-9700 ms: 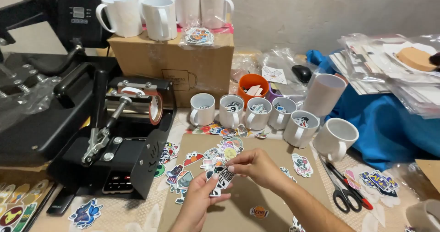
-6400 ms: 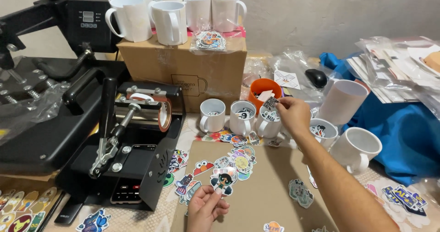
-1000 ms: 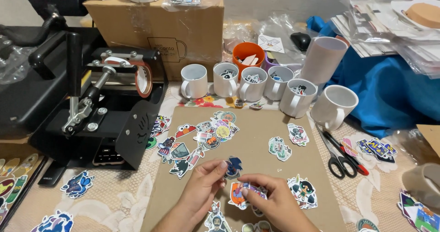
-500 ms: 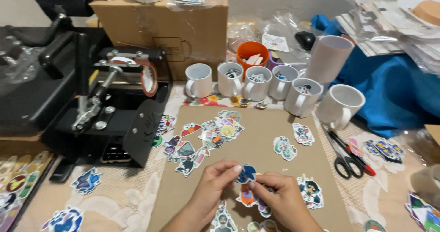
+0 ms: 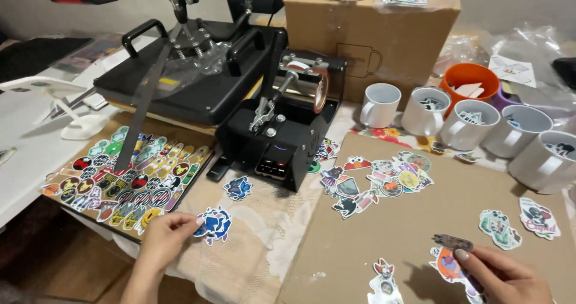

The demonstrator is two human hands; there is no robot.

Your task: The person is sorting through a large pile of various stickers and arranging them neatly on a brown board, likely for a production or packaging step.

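My left hand (image 5: 163,239) reaches to the lower left and pinches the edge of a blue cartoon sticker (image 5: 214,224) lying on the cream cloth (image 5: 264,244). My right hand (image 5: 507,277), at the bottom right, holds a small dark sticker (image 5: 452,242) between its fingertips above the brown cardboard sheet (image 5: 420,238). An orange sticker (image 5: 447,263) lies just under that hand. A cluster of several cut stickers (image 5: 375,181) is spread on the cardboard further up.
A black mug press (image 5: 282,127) and a larger flat heat press (image 5: 192,82) stand at the left centre. A sticker sheet (image 5: 126,184) lies at the left. White mugs (image 5: 459,121) line up before a cardboard box (image 5: 372,40) and an orange cup (image 5: 468,82).
The view has swung left. My left hand left the stickers in the middle and went out to the blue sticker on the cloth; my right hand stays over the cardboard.
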